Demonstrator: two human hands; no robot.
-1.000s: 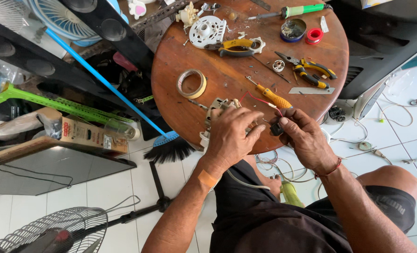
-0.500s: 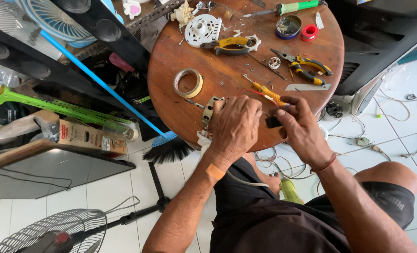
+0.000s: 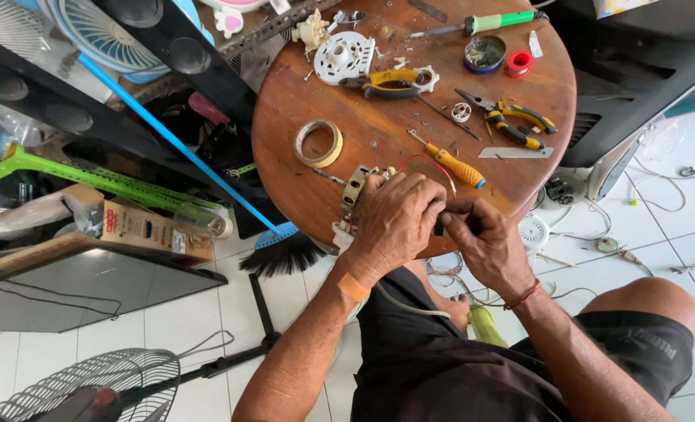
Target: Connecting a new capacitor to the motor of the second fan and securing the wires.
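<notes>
My left hand [image 3: 394, 219] covers a small metal and cream-coloured motor part [image 3: 355, 190] at the near edge of the round wooden table [image 3: 300, 180], with a red wire [image 3: 426, 159] looping out above my fingers. My right hand [image 3: 484, 242] meets it fingertip to fingertip and pinches a small dark piece [image 3: 440, 227]. An orange-handled screwdriver [image 3: 457, 166] lies just beyond my knuckles. How much of the motor part my left hand grips is hidden.
On the table lie a roll of tape [image 3: 318, 143], yellow-handled pliers [image 3: 390, 82], cutters [image 3: 512, 117], a green soldering iron [image 3: 492, 22], a white plastic disc [image 3: 344, 56] and a small tin [image 3: 486, 53]. A fan grille [image 3: 97, 387], broom [image 3: 281, 250] and loose wires [image 3: 660, 203] crowd the floor.
Both hands have closed in on each other over the motor part. The view has shifted slightly, so the table sits a little lower in the frame.
</notes>
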